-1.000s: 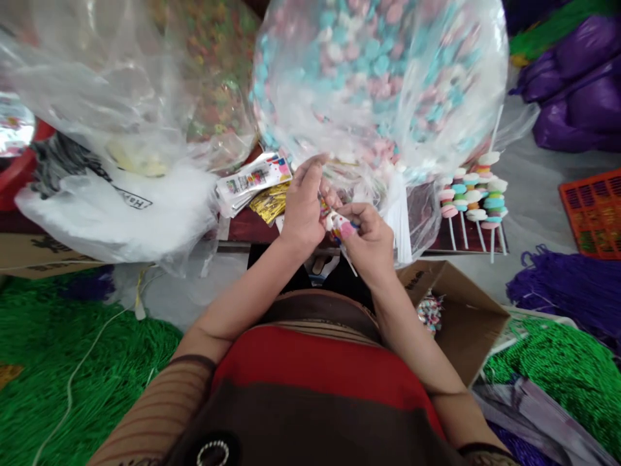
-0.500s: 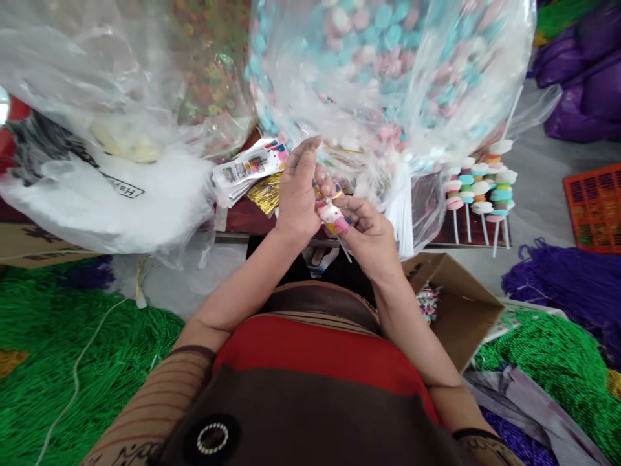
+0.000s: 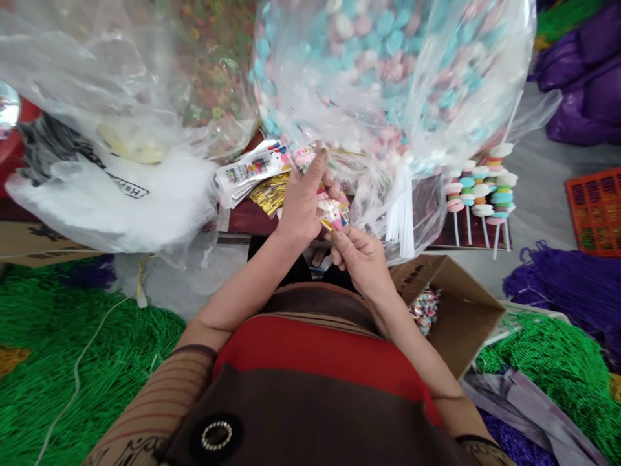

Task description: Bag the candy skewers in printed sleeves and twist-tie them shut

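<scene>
My left hand (image 3: 305,197) is closed round a printed candy wrapper (image 3: 332,212), white with pink and coloured patches, above the table's front edge. The thumb and fingertips of my right hand (image 3: 358,254) pinch a thin gold tie (image 3: 326,225) at the wrapper's lower end. Left of my left hand lie a bundle of gold ties (image 3: 270,193) and a stack of flat printed wrappers (image 3: 252,167). Another bit of printed wrapper (image 3: 303,157) shows by my left fingertips. What is inside the held wrapper is hidden.
Big clear bags of pink and blue candy (image 3: 388,52) and orange-green rings (image 3: 213,84) stand behind. Candy skewers (image 3: 502,194) lie at the table's right, past white sticks (image 3: 400,220). Below are an open carton (image 3: 466,310), green cords (image 3: 97,349) and an orange crate (image 3: 594,213).
My right hand has moved down and slightly left, off the wrapper's side, and now pinches a gold tie at its lower end. The white stick below the wrapper no longer shows.
</scene>
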A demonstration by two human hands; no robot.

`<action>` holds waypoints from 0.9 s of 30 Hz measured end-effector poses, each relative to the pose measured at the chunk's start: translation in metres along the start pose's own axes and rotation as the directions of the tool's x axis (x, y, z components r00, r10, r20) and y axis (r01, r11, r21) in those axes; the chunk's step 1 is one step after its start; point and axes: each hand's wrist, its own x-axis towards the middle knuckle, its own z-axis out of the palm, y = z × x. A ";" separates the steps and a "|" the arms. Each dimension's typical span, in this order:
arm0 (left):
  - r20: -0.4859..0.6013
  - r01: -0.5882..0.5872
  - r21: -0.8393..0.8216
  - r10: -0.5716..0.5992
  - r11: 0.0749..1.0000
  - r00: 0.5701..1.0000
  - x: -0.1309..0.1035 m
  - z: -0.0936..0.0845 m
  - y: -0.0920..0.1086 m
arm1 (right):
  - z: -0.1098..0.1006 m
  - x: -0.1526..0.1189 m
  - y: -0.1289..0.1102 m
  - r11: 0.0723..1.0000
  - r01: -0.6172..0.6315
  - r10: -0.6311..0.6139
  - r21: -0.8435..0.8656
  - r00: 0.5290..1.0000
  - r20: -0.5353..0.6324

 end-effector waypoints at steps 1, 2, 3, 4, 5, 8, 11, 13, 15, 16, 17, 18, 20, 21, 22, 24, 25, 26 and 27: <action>-0.004 0.016 -0.003 -0.016 1.000 1.000 -0.001 0.000 0.000 | 0.000 -0.001 -0.001 1.000 -0.006 0.006 0.013 1.000 0.004; -0.010 0.025 -0.011 -0.025 1.000 1.000 -0.001 -0.001 0.000 | 0.000 -0.002 -0.002 1.000 -0.017 0.016 0.024 1.000 0.021; -0.012 0.025 -0.022 -0.026 0.999 1.000 0.000 -0.001 0.000 | -0.001 -0.003 -0.003 0.999 -0.029 0.028 0.027 0.998 0.052; -0.013 0.017 -0.030 -0.018 0.999 1.000 0.001 -0.002 0.001 | -0.002 -0.005 -0.004 0.999 -0.041 0.039 0.022 0.995 0.089; -0.012 0.006 -0.030 -0.007 1.000 1.000 0.002 -0.002 0.001 | -0.003 -0.007 -0.004 0.999 -0.048 0.046 0.014 0.992 0.118; 0.040 0.012 0.013 -0.013 1.000 0.999 0.001 -0.004 -0.003 | -0.005 -0.010 -0.003 0.999 -0.046 0.044 0.019 0.995 0.086; 0.162 0.087 0.145 -0.111 0.986 0.981 -0.008 -0.011 -0.010 | -0.007 -0.008 0.001 0.999 -0.006 0.007 0.049 1.000 -0.023; 0.249 0.127 0.241 -0.187 0.962 0.950 -0.014 -0.019 -0.015 | -0.009 -0.006 0.002 0.999 0.022 -0.019 0.044 0.998 -0.060; 0.305 0.157 0.285 -0.245 0.946 0.920 -0.017 -0.026 -0.017 | -0.012 -0.005 0.002 0.999 0.049 -0.047 0.021 0.995 -0.086; 0.316 0.175 0.285 -0.264 0.942 0.911 -0.019 -0.028 -0.017 | -0.012 -0.005 0.001 0.998 0.063 -0.062 0.003 0.993 -0.096; 0.313 0.194 0.276 -0.279 0.941 0.908 -0.019 -0.029 -0.017 | -0.013 -0.005 0.001 0.997 0.075 -0.077 -0.020 0.992 -0.102; 0.301 0.214 0.261 -0.290 0.941 0.909 -0.020 -0.029 -0.017 | -0.013 -0.006 0.001 0.995 0.088 -0.092 -0.045 0.990 -0.103; 0.271 0.253 0.232 -0.312 0.939 0.911 -0.022 -0.027 -0.016 | -0.011 -0.006 0.001 0.990 0.108 -0.117 -0.089 0.988 -0.104; 0.265 0.268 0.217 -0.321 0.939 0.909 -0.024 -0.025 -0.017 | -0.010 -0.007 0.002 0.988 0.115 -0.126 -0.107 0.986 -0.106; 0.267 0.279 0.202 -0.327 0.939 0.907 -0.026 -0.023 -0.018 | -0.009 -0.007 0.002 0.985 0.119 -0.133 -0.122 0.985 -0.108; 0.289 0.289 0.185 -0.333 0.939 0.897 -0.029 -0.021 -0.022 | -0.008 -0.007 0.004 0.981 0.124 -0.143 -0.151 0.983 -0.116; 0.304 0.292 0.189 -0.339 0.938 0.890 -0.030 -0.021 -0.024 | -0.010 -0.007 0.004 0.978 0.127 -0.148 -0.166 0.982 -0.119; 0.318 0.292 0.204 -0.345 0.934 0.883 -0.030 -0.021 -0.025 | -0.012 -0.007 0.004 0.974 0.132 -0.155 -0.184 0.982 -0.113; 0.327 0.287 0.228 -0.351 0.930 0.877 -0.030 -0.022 -0.026 | -0.016 -0.007 0.004 0.968 0.139 -0.160 -0.208 0.983 -0.087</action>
